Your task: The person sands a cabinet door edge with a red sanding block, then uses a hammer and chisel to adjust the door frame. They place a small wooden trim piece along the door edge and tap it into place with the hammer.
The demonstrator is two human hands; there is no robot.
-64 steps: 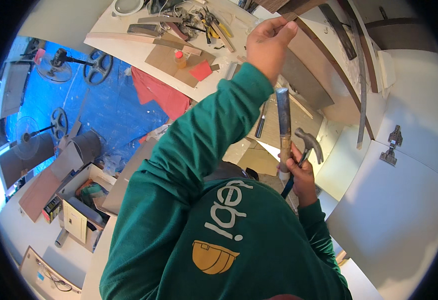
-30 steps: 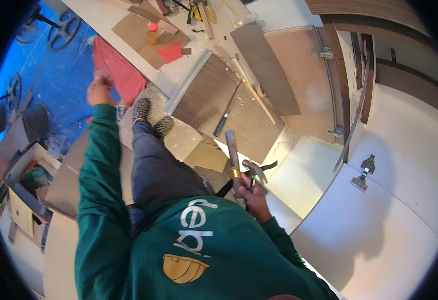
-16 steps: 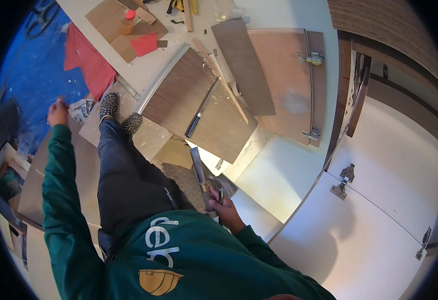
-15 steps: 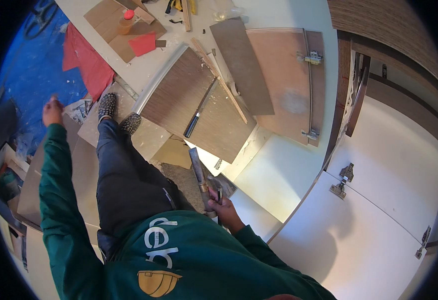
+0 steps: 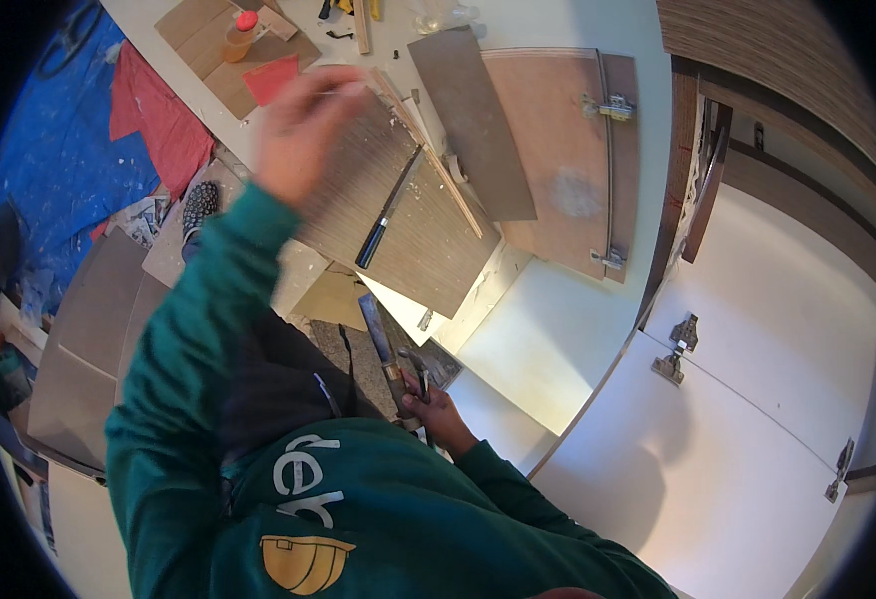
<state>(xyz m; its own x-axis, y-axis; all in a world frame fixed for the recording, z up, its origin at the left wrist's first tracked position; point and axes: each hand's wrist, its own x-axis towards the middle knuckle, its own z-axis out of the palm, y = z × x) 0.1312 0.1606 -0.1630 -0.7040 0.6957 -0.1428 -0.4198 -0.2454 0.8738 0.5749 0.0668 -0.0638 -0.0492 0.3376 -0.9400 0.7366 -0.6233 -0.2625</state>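
Note:
My left hand (image 5: pixel 308 130) hangs over the upper end of a wood-grain panel (image 5: pixel 348 190), smeared by motion, so its fingers cannot be read. Low in front of my body, my right hand (image 5: pixel 440 417) is closed round a chisel-like tool (image 5: pixel 378 334) with a long flat metal blade pointing up and away. A second, dark curved piece (image 5: pixel 418 371) shows by the same fingers; its kind is unclear. On the panel lies a long narrow blade with a dark handle (image 5: pixel 373 243), touched by neither hand. Beside it runs a thin wooden strip (image 5: pixel 438 165).
A brown board (image 5: pixel 478 130) and a hinged door panel (image 5: pixel 558 160) lie right of the work panel. White cabinet doors with hinges (image 5: pixel 676 344) fill the right side. Cardboard (image 5: pixel 193 45) and an orange cup (image 5: pixel 239 42) stand far left; blue sheeting (image 5: pixel 68 150) covers the floor.
My left hand has swung from the far left, out over the floor, to the right and over the panel. The right hand still grips the chisel-like tool.

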